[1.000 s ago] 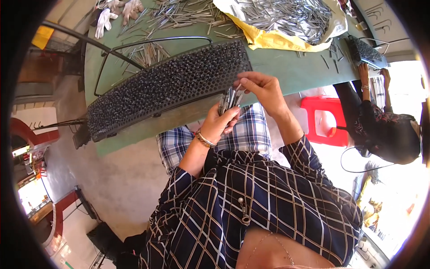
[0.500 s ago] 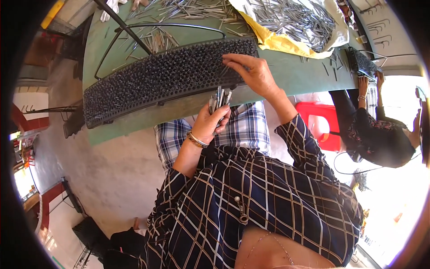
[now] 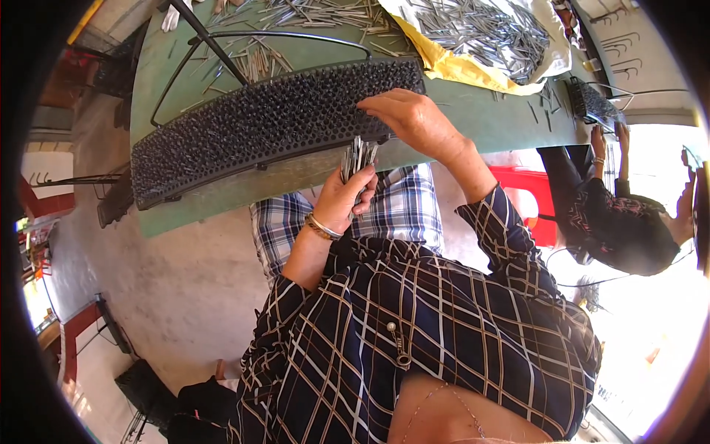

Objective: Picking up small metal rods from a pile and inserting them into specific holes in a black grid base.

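My left hand (image 3: 345, 198) is closed round a bundle of thin grey metal rods (image 3: 359, 157), their ends pointing up and away from me. Just beyond it, a long black rack (image 3: 259, 118) full of round holes lies tilted along the near edge of the green table. Many holes have rods standing in them, while the near right rows show bare holes. Over the rack's right end hovers my right hand (image 3: 414, 122), thumb and fingers brought together. Whatever is between those fingertips, if anything, is too small or hidden to make out.
Loose rods (image 3: 310, 13) lie scattered on the green table (image 3: 473, 118). At the far right of it sits a yellow-edged white sack (image 3: 444, 65) heaped with rods. A red stool (image 3: 543, 203) stands to my right, beside a co-worker in black (image 3: 625, 222) whose hands reach a similar rack (image 3: 592, 103).
My right hand has shifted slightly left over the rack, its fingers now more drawn together. The left hand keeps its bundle almost in place. The view has moved a little.
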The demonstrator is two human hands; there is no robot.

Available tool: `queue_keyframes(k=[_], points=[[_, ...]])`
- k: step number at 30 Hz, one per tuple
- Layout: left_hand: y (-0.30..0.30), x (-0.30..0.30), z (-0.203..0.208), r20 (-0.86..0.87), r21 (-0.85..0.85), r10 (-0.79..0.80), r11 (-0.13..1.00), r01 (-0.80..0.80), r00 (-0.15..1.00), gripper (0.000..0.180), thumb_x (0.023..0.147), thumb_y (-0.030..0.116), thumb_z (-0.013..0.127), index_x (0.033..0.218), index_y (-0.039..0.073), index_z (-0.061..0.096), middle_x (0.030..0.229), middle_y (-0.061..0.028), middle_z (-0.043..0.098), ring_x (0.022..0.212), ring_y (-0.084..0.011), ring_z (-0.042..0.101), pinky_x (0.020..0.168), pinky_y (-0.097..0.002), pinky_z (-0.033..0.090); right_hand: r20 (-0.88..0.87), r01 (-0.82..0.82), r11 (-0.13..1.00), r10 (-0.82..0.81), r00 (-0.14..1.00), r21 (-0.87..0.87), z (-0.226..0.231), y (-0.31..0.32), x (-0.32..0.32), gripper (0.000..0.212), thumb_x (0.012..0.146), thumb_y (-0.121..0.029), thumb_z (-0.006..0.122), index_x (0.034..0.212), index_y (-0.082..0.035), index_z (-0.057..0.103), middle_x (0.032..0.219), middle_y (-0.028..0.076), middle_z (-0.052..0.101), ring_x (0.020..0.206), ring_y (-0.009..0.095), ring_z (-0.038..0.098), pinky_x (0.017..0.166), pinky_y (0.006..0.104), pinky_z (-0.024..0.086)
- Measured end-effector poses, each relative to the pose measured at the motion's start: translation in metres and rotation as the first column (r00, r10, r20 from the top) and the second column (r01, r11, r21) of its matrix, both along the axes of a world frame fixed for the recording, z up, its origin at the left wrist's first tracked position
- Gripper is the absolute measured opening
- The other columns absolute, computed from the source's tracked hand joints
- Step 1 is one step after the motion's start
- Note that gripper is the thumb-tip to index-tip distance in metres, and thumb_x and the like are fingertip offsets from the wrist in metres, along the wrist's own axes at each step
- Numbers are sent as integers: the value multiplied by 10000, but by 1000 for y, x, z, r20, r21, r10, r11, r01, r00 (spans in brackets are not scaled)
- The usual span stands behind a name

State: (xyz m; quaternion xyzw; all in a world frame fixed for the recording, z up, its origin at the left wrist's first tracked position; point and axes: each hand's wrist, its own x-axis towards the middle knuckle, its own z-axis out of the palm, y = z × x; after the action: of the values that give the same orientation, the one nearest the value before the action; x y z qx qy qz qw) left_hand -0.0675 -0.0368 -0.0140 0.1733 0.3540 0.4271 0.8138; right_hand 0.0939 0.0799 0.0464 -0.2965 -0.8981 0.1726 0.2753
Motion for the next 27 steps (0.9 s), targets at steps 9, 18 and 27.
queue_keyframes(k=[9,18,27], points=[[1,0,3,-47,6,2,1000,-2,999,161,885,208,604,874,66,528,701,7,500,544,-33,427,400,-178,296,26,-14,998,12,1000,68,-13,-1,-4,287,754,13,603,1038,-23,626,1020,118,634,927,295,613,796,367,508],[-1,-1,3,-22,44,41,998,-40,999,155,893,196,593,872,66,510,699,7,501,542,-37,429,401,-181,297,-186,155,968,-192,963,-196,-7,-19,-8,204,792,-24,633,995,-11,650,1008,123,636,857,247,635,739,307,510],[-2,1,9,-34,112,121,987,-116,992,166,887,187,598,848,58,502,656,2,488,505,-47,419,392,-188,294,-166,275,793,-423,891,-543,-8,-45,-7,206,847,-129,650,1012,-6,657,917,57,632,738,86,570,640,224,456]])
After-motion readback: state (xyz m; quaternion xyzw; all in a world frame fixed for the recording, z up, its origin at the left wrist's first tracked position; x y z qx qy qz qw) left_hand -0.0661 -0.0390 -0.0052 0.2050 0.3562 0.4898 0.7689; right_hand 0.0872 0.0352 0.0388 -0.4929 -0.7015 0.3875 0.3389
